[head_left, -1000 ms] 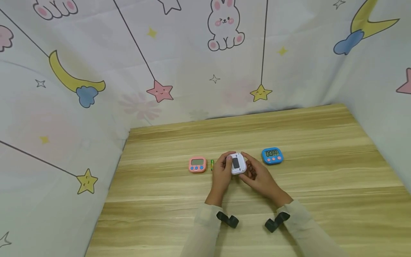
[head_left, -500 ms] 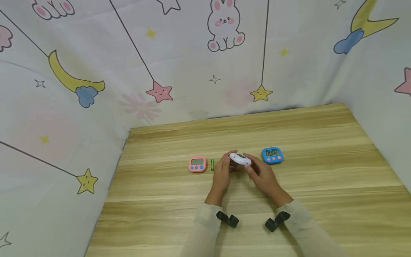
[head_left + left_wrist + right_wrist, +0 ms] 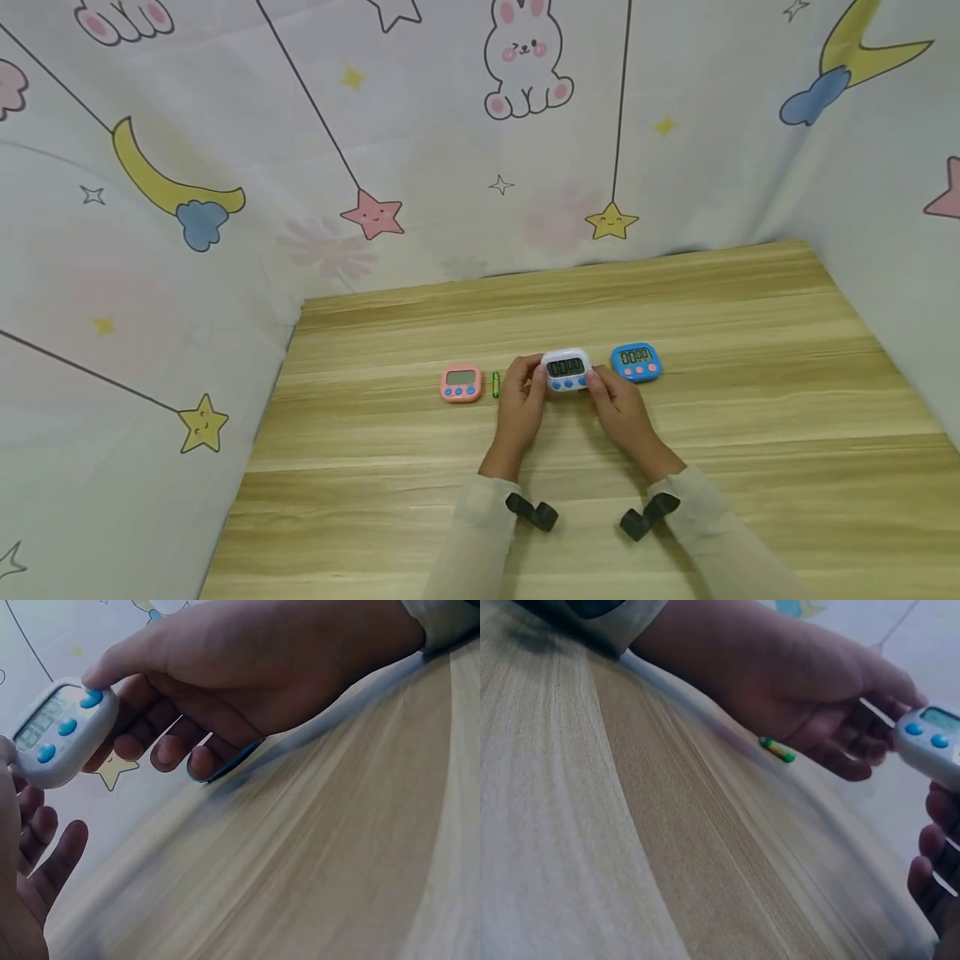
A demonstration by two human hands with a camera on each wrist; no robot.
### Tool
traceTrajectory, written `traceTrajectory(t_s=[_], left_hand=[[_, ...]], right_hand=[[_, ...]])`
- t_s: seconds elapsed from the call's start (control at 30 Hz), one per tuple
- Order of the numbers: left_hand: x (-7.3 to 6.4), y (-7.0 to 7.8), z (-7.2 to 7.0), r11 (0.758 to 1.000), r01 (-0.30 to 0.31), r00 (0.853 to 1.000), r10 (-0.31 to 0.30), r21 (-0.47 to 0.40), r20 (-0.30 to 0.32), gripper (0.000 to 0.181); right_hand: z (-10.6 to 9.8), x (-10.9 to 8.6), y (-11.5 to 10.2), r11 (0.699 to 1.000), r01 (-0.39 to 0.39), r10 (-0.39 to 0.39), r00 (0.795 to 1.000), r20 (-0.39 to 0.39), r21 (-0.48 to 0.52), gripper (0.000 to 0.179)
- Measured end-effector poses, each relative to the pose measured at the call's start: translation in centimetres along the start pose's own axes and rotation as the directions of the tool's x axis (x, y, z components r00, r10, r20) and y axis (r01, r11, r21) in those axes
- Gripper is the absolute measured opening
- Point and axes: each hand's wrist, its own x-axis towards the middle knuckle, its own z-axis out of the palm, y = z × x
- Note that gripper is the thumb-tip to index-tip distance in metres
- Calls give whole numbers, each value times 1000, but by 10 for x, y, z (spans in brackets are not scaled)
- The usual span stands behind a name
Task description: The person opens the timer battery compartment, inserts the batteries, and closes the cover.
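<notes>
A white digital timer [image 3: 566, 369] with blue buttons is held up off the table, its display side toward the head camera and showing digits. My left hand [image 3: 522, 400] grips its left end, and my right hand [image 3: 619, 407] pinches its right end with the thumb in front. In the left wrist view the right thumb rests beside a blue button on the timer [image 3: 66, 733]. The timer [image 3: 930, 742] is cut off at the edge of the right wrist view. A green battery [image 3: 496, 384] and a pink timer [image 3: 461, 384] lie left of my left hand.
A blue timer [image 3: 636, 362] with lit digits lies just right of my right hand. The wooden table [image 3: 390, 483] meets a white printed curtain [image 3: 435, 150] at the back and sides. Black straps [image 3: 532, 512] sit on both sleeves.
The white timer was back side up, then tipped on edge, and now faces front with its display and buttons visible. Both hands have shifted their grip on its ends.
</notes>
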Motion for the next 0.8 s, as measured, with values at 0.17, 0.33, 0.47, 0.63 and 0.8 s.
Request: traceTrajectory(t_s=[0.17, 0.33, 0.47, 0.63, 0.8], left_hand=[[2, -11, 1, 995, 100, 995, -101, -30, -24, 22], [4, -30, 1, 971, 214, 971, -223, -102, -82, 25], [3, -31, -3, 972, 208, 974, -217, -111, -73, 27], [4, -29, -14, 969, 244, 969, -243, -42, 35, 32], [10, -20, -34, 961, 238, 957, -257, 138, 137, 37]], right_hand=[[-1, 2, -5, 999, -23, 20, 998, 64, 37, 38], [-4, 4, -23, 995, -36, 23, 988, 152, 88, 71], [-2, 3, -21, 997, -19, 5, 983, 185, 77, 78], [2, 1, -2, 999, 48, -50, 982, 181, 16, 76], [0, 3, 1, 993, 115, -112, 979, 170, -11, 70]])
